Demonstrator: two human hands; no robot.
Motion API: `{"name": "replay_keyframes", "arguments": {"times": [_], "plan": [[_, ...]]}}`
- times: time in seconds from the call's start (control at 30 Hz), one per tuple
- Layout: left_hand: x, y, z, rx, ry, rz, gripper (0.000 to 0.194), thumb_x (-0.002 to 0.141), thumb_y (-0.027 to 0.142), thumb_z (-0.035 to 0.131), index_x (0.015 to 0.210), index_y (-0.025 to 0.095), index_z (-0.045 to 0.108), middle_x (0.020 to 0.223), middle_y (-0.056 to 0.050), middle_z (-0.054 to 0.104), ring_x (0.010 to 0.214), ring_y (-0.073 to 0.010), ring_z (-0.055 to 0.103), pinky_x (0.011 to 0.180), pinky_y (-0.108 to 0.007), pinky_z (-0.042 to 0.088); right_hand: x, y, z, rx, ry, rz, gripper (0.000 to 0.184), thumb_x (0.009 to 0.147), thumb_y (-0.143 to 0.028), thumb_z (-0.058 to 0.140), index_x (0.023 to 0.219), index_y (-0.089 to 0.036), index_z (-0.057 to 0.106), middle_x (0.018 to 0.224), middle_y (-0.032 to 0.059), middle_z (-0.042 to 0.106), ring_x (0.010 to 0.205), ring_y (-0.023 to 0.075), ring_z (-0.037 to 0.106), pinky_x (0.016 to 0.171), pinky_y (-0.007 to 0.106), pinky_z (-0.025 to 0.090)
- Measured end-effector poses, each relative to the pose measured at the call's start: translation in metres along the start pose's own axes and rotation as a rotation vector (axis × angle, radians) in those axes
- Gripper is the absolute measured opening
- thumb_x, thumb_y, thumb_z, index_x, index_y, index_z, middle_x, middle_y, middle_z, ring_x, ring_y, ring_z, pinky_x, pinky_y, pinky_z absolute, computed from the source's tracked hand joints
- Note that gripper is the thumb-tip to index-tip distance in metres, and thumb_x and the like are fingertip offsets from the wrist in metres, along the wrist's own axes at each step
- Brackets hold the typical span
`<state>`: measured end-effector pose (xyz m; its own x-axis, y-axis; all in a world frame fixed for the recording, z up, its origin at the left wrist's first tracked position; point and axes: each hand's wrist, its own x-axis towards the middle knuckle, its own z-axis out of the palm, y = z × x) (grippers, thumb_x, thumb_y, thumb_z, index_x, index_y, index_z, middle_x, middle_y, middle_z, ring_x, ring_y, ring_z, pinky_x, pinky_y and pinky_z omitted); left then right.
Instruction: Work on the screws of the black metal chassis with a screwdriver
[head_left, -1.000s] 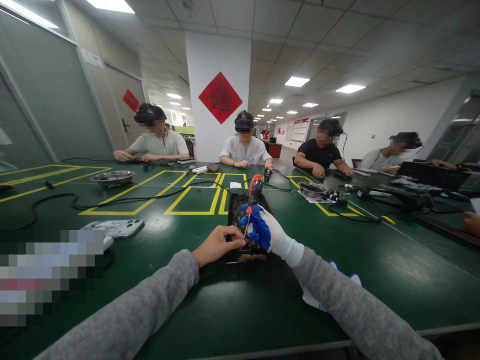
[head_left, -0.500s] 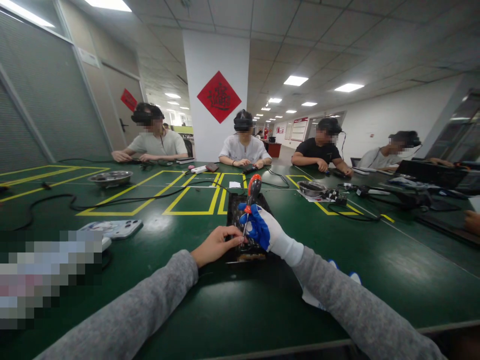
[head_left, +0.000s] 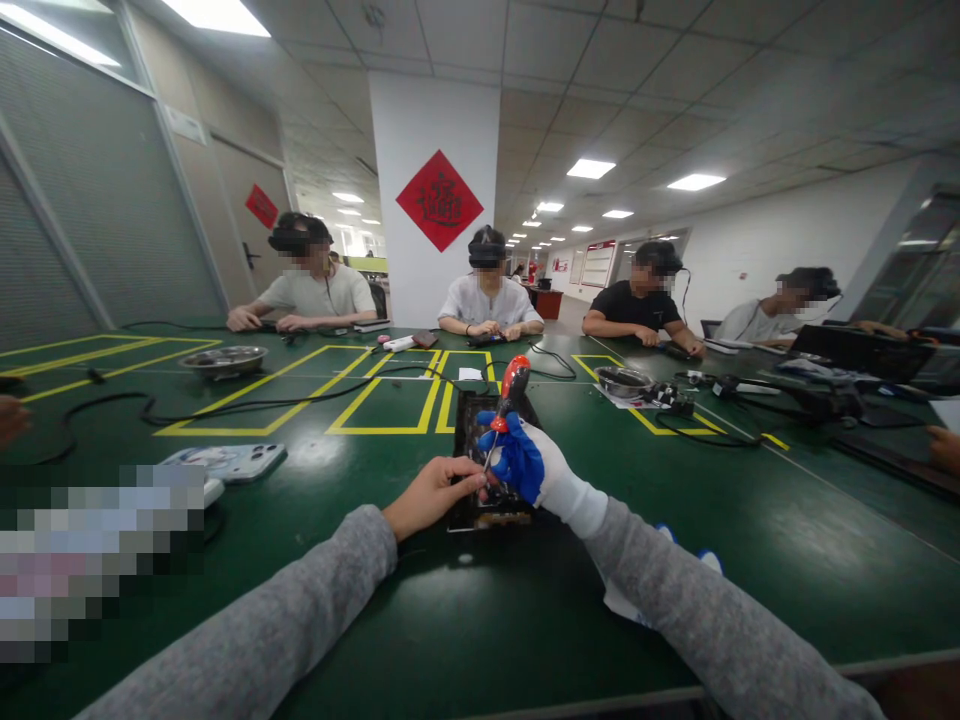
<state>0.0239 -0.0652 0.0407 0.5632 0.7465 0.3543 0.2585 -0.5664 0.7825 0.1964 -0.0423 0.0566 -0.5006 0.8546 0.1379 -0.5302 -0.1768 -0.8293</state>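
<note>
My right hand (head_left: pixel 529 462), in a white glove with blue-coated fingers, is closed round a screwdriver (head_left: pixel 514 385) with a red and black handle. The handle points up and leans slightly right; its thin shaft runs down toward my left fingertips. My bare left hand (head_left: pixel 439 490) has thumb and fingers pinched together beside the shaft's lower end; what they hold is too small to tell. Beneath both hands a dark rectangular device (head_left: pixel 466 515) lies on the table, its inside partly hidden by my hands. The screwdriver tip cannot be made out.
On the green table (head_left: pixel 360 640), a phone (head_left: pixel 255 460) lies left and a spare glove (head_left: pixel 630 603) sits under my right forearm. Metal bowls (head_left: pixel 223 362) stand farther off, with black cables (head_left: pixel 225 408) across the surface. Several people (head_left: pixel 491 290) wearing headsets sit opposite.
The screwdriver handle tilts a little more to the right. My left fingers stay pinched near its shaft. A hand has appeared at the far left edge.
</note>
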Motion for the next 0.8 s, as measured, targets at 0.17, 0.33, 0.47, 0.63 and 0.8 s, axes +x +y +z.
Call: {"name": "replay_keyframes", "arguments": {"times": [0.17,0.33,0.47,0.63,0.8], "plan": [[0.001,-0.005,0.003,0.028,0.090,-0.058,0.029,0.073,0.040,0.057,0.077,0.012,0.064,0.075,-0.004,0.063,0.073,-0.0150,0.056,0.070,-0.026,0.043,-0.006,0.000,0.005,-0.082,0.098,-0.093,0.034,0.078,-0.041,0.054,0.101,-0.017,0.053,0.069,0.0016,0.063,0.046,0.0078,0.055,0.040,0.017,0.043],[0.001,-0.006,0.001,0.019,0.045,-0.022,0.029,0.075,0.038,0.055,0.074,0.011,0.065,0.076,-0.005,0.064,0.073,-0.0148,0.056,0.072,-0.025,0.043,-0.006,0.000,0.009,-0.109,0.123,-0.110,0.031,0.073,-0.040,0.060,0.093,-0.018,0.051,0.066,0.0005,0.063,0.042,0.0076,0.053,0.038,0.017,0.042],[0.000,-0.003,-0.001,0.010,-0.011,0.015,0.032,0.081,0.038,0.047,0.075,0.012,0.066,0.081,-0.006,0.065,0.078,-0.0153,0.057,0.076,-0.026,0.042,-0.001,0.000,0.003,-0.020,0.076,-0.007,0.034,0.077,-0.042,0.054,0.097,-0.015,0.053,0.067,0.0012,0.063,0.044,0.0088,0.055,0.039,0.020,0.044],[0.000,-0.002,0.001,0.011,0.042,-0.037,0.030,0.076,0.040,0.053,0.079,0.012,0.063,0.075,-0.004,0.062,0.072,-0.0139,0.055,0.071,-0.025,0.042,-0.005,0.002,0.006,-0.088,0.099,-0.092,0.034,0.076,-0.039,0.056,0.102,-0.017,0.054,0.069,0.0012,0.063,0.046,0.0080,0.056,0.041,0.018,0.044],[0.000,-0.003,0.001,-0.018,0.037,-0.033,0.028,0.073,0.038,0.058,0.074,0.011,0.062,0.069,-0.002,0.060,0.066,-0.0121,0.053,0.066,-0.023,0.041,-0.009,0.002,0.012,-0.146,0.093,-0.112,0.036,0.074,-0.041,0.058,0.101,-0.018,0.052,0.069,0.0017,0.064,0.045,0.0076,0.055,0.040,0.018,0.042]]}}
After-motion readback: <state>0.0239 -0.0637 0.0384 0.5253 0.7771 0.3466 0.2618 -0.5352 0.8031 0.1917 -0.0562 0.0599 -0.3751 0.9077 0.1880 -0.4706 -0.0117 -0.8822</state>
